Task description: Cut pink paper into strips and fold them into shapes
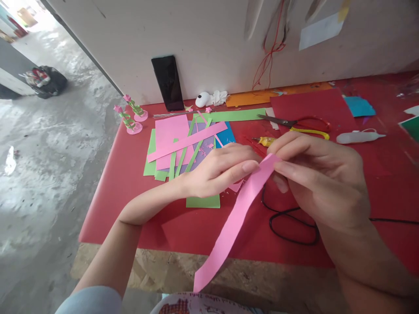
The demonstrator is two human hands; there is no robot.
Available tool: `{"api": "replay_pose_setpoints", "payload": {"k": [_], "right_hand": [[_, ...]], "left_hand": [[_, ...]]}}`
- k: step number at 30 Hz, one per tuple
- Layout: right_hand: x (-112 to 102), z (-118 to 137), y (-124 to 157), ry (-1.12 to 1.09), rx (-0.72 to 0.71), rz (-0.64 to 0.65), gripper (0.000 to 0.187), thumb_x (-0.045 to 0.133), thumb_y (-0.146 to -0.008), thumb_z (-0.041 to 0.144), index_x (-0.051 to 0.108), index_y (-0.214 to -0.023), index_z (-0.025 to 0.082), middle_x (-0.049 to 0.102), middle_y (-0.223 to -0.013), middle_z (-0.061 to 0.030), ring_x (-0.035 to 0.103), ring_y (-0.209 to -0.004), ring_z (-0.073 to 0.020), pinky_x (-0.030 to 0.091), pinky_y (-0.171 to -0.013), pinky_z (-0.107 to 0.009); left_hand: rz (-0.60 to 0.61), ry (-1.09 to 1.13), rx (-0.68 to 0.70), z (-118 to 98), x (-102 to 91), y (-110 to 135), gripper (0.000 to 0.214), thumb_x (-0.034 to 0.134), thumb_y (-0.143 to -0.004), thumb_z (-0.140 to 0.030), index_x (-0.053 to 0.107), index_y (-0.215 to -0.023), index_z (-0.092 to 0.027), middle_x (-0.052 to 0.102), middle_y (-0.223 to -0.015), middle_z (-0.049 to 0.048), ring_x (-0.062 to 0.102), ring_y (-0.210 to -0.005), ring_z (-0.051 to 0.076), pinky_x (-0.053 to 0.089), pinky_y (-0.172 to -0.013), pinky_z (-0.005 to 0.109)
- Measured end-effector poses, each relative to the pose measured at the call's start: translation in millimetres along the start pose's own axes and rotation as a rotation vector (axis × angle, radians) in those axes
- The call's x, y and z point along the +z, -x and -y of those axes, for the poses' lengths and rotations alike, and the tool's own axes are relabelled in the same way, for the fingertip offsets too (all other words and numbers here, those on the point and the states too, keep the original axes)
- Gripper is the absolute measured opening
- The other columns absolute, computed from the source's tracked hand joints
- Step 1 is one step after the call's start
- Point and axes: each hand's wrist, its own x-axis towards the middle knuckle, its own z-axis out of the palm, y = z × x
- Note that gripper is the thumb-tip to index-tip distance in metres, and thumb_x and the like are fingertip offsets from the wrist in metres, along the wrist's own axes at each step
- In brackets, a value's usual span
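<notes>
A long pink paper strip (234,222) slants from my fingers down toward my lap, its far end hanging past the table's front edge. My right hand (324,179) pinches the strip's upper end between thumb and forefinger. At that same end, my left hand (222,170) has its thumb on the strip's left edge, with the other fingers hidden behind it. Beneath and beyond my left hand lies a pile of green and pink paper (172,126) sheets and strips. Just past my fingertips is a yellow-handled tool (266,141), partly covered.
Scissors (291,124) lie behind my right hand, near a white squeeze bottle (360,137). A phone (167,83) leans on the wall beside two small paper flowers (132,115) on pink bases. A black cord (294,240) loops across the red table (157,222).
</notes>
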Motion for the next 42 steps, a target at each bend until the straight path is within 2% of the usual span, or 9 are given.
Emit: {"api": "replay_pose_setpoints", "payload": {"k": [2,5,9,12,20,26,32,38,42], "right_hand": [[0,-1,0,0.009,-0.049,-0.015,0.019,0.059,-0.086,0.004,0.068,-0.076,0.017,0.058,-0.077,-0.0001,0.05,-0.051,-0.0059,0.037,-0.043,-0.025],[2,-2,0,0.05,-0.122,-0.096,0.018,0.059,-0.085,0.003,0.068,-0.078,0.017,0.058,-0.078,-0.0007,0.05,-0.054,-0.0065,0.039,-0.044,-0.025],[5,0,2,0.144,-0.19,-0.161,0.019,0.06,-0.082,0.002,0.068,-0.075,0.018,0.059,-0.075,-0.0014,0.055,-0.063,-0.0104,0.043,-0.05,-0.027],[6,1,3,0.177,-0.21,-0.17,0.019,0.061,-0.081,0.002,0.068,-0.074,0.019,0.059,-0.075,-0.0014,0.056,-0.064,-0.0114,0.041,-0.048,-0.028],[3,4,5,0.171,-0.145,-0.117,0.02,0.061,-0.082,0.004,0.07,-0.074,0.02,0.06,-0.074,-0.0016,0.054,-0.06,-0.0112,0.04,-0.046,-0.028],[2,5,5,0.099,-0.098,-0.105,0.019,0.061,-0.083,0.005,0.069,-0.074,0.019,0.058,-0.074,-0.0001,0.049,-0.054,-0.0076,0.038,-0.043,-0.025],[4,4,4,0.022,0.08,-0.051,0.019,0.059,-0.088,0.01,0.072,-0.085,0.023,0.06,-0.081,0.0017,0.052,-0.054,-0.0058,0.045,-0.048,-0.023],[11,4,7,0.037,0.072,-0.064,0.026,0.063,-0.08,0.002,0.073,-0.086,0.025,0.061,-0.08,0.003,0.053,-0.062,-0.0069,0.046,-0.049,-0.02],[14,5,8,0.048,0.019,-0.052,0.026,0.063,-0.08,0.0,0.073,-0.082,0.025,0.062,-0.077,0.0037,0.056,-0.069,-0.0072,0.05,-0.056,-0.018]], "left_hand": [[-0.001,-0.012,-0.031,-4,-0.8,0,0.031,0.039,-0.099,-0.028,0.051,-0.072,-0.019,0.06,-0.064,-0.0001,0.056,-0.063,0.011,0.051,-0.07,0.027],[0.021,0.017,-0.17,-15,-3.7,-1,0.025,0.049,-0.095,-0.033,0.062,-0.079,-0.017,0.072,-0.079,0.0048,0.065,-0.073,0.012,0.054,-0.072,0.026],[0.101,0.094,-0.452,-29,-8.4,-4,0.037,0.047,-0.094,-0.045,0.069,-0.083,-0.017,0.073,-0.075,0.0045,0.068,-0.067,0.013,0.055,-0.061,0.025],[0.141,0.141,-0.54,-36,-11.7,-6,0.04,0.049,-0.093,-0.048,0.07,-0.082,-0.016,0.073,-0.07,0.0035,0.069,-0.067,0.014,0.055,-0.057,0.024],[0.196,0.333,-0.584,-46,-15.8,-12,0.031,0.05,-0.095,-0.034,0.066,-0.077,-0.014,0.078,-0.08,0.0032,0.075,-0.082,0.013,0.06,-0.075,0.02],[0.167,0.519,-0.646,-45,-12.8,-12,0.022,0.057,-0.091,-0.031,0.062,-0.077,-0.015,0.078,-0.077,0.0028,0.076,-0.077,0.014,0.061,-0.068,0.018],[0.134,0.237,-0.559,-46,-13.5,-9,0.024,0.051,-0.095,-0.03,0.065,-0.081,-0.016,0.078,-0.079,0.0024,0.075,-0.075,0.013,0.06,-0.066,0.02],[0.119,-0.016,-0.418,-52,-12.4,-5,0.026,0.049,-0.095,-0.021,0.065,-0.075,-0.014,0.076,-0.071,0.0023,0.064,-0.05,0.007,0.048,-0.045,0.016],[0.147,-0.156,-0.371,-57,-11.4,-2,0.029,0.047,-0.095,-0.018,0.06,-0.069,-0.014,0.072,-0.063,0.0013,0.061,-0.046,0.006,0.045,-0.044,0.017]]}}
